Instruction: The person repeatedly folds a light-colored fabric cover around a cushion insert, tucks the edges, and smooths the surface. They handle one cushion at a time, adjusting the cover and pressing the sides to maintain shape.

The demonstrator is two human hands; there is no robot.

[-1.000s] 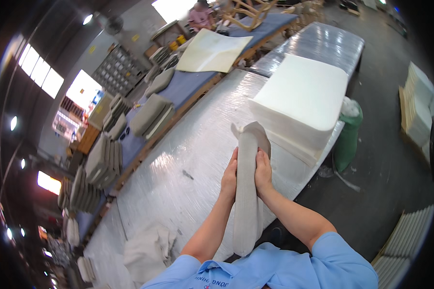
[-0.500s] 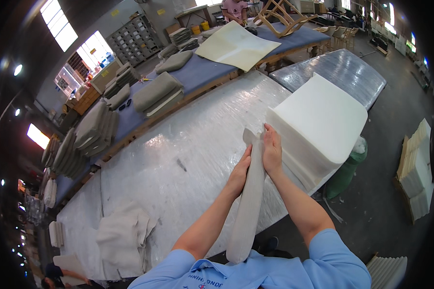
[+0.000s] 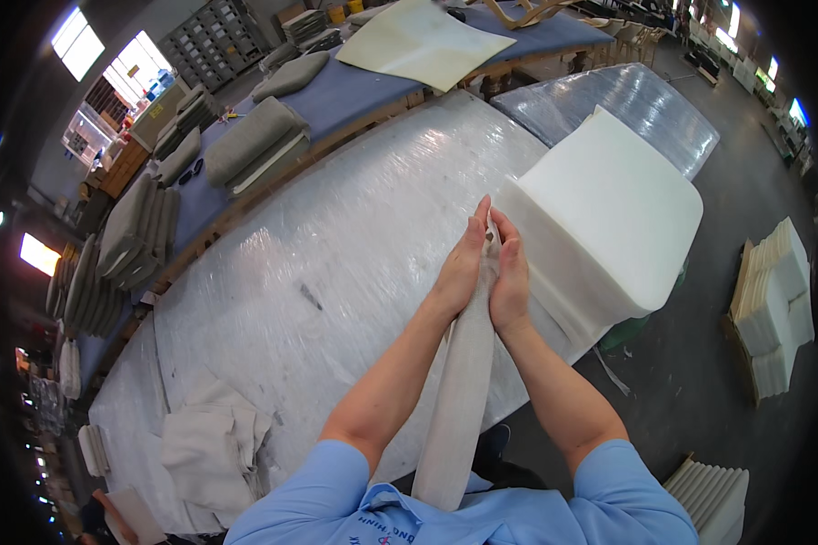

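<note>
A long, slim cushion in light grey-beige fabric (image 3: 454, 400) stands edge-up between my forearms, its near end against my shirt. My left hand (image 3: 463, 263) presses on the left side of its far end. From the other side, my right hand (image 3: 511, 277) closes round the same end, so that the fingertips of both hands nearly meet above it. A small dark spot, too small to identify, shows between the fingers. Part of the far end is hidden by my hands. Just right of my right hand is a stack of white foam sheets (image 3: 618, 209).
Clear film covers the worktable (image 3: 336, 227). Folded beige fabric (image 3: 214, 445) lies at its near left. Beyond it, a blue-topped table (image 3: 373, 109) bears grey cushions (image 3: 259, 145) and a pale foam sheet (image 3: 418, 45). More foam (image 3: 773, 309) stands on the floor at right.
My hands have come together at the cushion's far end, the left moving forward. The fabric flap that stuck up there is now enclosed by my fingers. The view has shifted slightly.
</note>
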